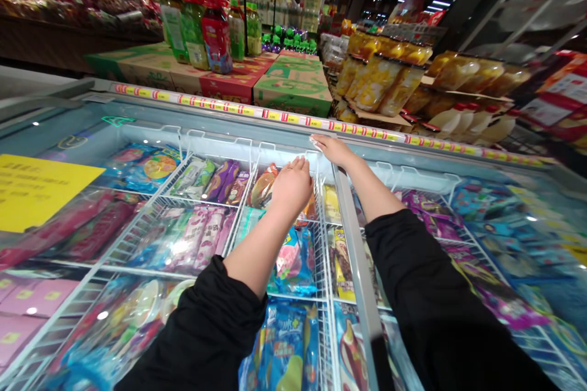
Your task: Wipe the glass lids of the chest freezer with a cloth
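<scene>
My right hand [334, 150] is stretched to the far rim of a chest freezer, its fingers pressed on a small white wad [315, 142] that looks like cloth or tissue. Beside its wrist runs the grey frame [355, 263] of a sliding glass lid. My left hand [294, 184] lies palm down with extended fingers, over the back row of compartments; whether it touches glass is unclear. Below it are wire baskets with wrapped ice creams, among them blue packs [284, 342], a pink-and-blue pack [291, 256] and purple-pink wrappers [204, 235].
A strip of price labels [266, 113] lines the freezer's far edge. Behind it stand drink bottles [216, 36] on cartons [293, 88] and stacked jars of yellow fruit [378, 82]. A yellow sign [41, 189] lies at left; more wrapped ices [495, 226] fill the right side.
</scene>
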Action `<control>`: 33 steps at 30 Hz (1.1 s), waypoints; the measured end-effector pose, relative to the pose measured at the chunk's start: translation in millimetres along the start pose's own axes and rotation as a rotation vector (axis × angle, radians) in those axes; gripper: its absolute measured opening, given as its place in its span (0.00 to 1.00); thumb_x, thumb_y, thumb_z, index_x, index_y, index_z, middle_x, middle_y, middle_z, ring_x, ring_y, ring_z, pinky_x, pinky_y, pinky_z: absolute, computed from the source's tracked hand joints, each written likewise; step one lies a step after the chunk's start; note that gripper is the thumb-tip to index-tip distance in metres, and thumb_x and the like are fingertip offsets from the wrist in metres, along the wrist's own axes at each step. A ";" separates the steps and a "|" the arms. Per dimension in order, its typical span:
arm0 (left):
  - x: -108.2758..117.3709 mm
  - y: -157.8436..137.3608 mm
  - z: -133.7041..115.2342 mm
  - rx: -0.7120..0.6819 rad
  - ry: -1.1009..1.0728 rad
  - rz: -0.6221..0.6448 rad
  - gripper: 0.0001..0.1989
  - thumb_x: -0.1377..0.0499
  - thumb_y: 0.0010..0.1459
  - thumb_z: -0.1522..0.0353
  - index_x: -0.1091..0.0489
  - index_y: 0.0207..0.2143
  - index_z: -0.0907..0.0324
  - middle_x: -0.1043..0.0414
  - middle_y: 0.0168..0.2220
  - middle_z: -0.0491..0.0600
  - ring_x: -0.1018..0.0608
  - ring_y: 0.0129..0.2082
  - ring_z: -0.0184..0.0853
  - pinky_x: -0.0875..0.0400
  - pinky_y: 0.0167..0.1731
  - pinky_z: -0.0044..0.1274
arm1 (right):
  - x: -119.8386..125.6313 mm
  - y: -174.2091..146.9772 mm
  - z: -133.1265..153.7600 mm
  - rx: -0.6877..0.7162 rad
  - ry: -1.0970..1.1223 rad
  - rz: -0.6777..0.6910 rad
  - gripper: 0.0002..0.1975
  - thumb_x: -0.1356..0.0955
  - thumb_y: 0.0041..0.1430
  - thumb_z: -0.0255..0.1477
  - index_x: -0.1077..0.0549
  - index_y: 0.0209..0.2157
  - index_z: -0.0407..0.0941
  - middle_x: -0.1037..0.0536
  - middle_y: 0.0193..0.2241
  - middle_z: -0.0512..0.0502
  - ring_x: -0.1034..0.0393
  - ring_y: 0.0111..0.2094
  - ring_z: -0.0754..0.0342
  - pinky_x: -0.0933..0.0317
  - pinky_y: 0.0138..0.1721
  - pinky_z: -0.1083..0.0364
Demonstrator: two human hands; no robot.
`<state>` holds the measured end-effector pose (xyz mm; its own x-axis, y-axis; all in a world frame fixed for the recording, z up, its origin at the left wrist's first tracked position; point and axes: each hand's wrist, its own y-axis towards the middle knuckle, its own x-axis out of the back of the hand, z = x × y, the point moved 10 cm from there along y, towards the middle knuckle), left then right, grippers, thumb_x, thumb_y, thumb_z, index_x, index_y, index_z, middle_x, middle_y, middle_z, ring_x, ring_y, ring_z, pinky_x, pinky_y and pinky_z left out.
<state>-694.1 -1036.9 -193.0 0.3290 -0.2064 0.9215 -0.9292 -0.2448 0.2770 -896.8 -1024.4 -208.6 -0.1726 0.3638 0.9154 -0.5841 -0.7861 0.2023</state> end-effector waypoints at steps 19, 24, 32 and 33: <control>-0.1 0.5 0.9 0.003 -0.006 -0.007 0.22 0.49 0.71 0.74 0.32 0.64 0.67 0.34 0.70 0.60 0.32 0.71 0.42 0.36 0.70 0.34 | -0.1 -11.6 8.1 -0.001 0.022 -0.020 0.22 0.37 0.73 0.26 0.24 0.63 0.52 0.29 0.68 0.49 0.36 0.70 0.46 0.43 0.72 0.42; 0.2 0.7 0.6 -0.002 -0.005 -0.007 0.21 0.48 0.71 0.74 0.31 0.64 0.67 0.33 0.70 0.61 0.32 0.71 0.42 0.37 0.70 0.34 | -5.8 -35.5 29.3 0.120 0.106 0.069 0.22 0.35 0.72 0.27 0.25 0.64 0.55 0.28 0.67 0.51 0.38 0.71 0.47 0.47 0.73 0.42; -0.3 1.8 1.5 0.021 0.008 -0.004 0.21 0.49 0.71 0.75 0.30 0.63 0.66 0.32 0.69 0.61 0.30 0.70 0.41 0.37 0.70 0.34 | 7.3 -52.4 11.9 0.047 0.071 0.026 0.22 0.36 0.72 0.26 0.24 0.63 0.53 0.28 0.67 0.51 0.37 0.70 0.48 0.46 0.73 0.44; -0.2 1.7 1.9 0.026 0.014 -0.010 0.21 0.50 0.71 0.76 0.29 0.62 0.66 0.31 0.68 0.61 0.30 0.70 0.41 0.37 0.70 0.34 | 4.4 -41.1 14.0 0.018 0.056 0.007 0.22 0.36 0.72 0.25 0.23 0.62 0.52 0.28 0.67 0.50 0.36 0.70 0.48 0.45 0.73 0.44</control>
<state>-695.5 -1039.1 -193.2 0.3360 -0.1901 0.9225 -0.9209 -0.2717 0.2794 -862.5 -997.5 -208.1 -0.2210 0.3853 0.8959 -0.5681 -0.7976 0.2028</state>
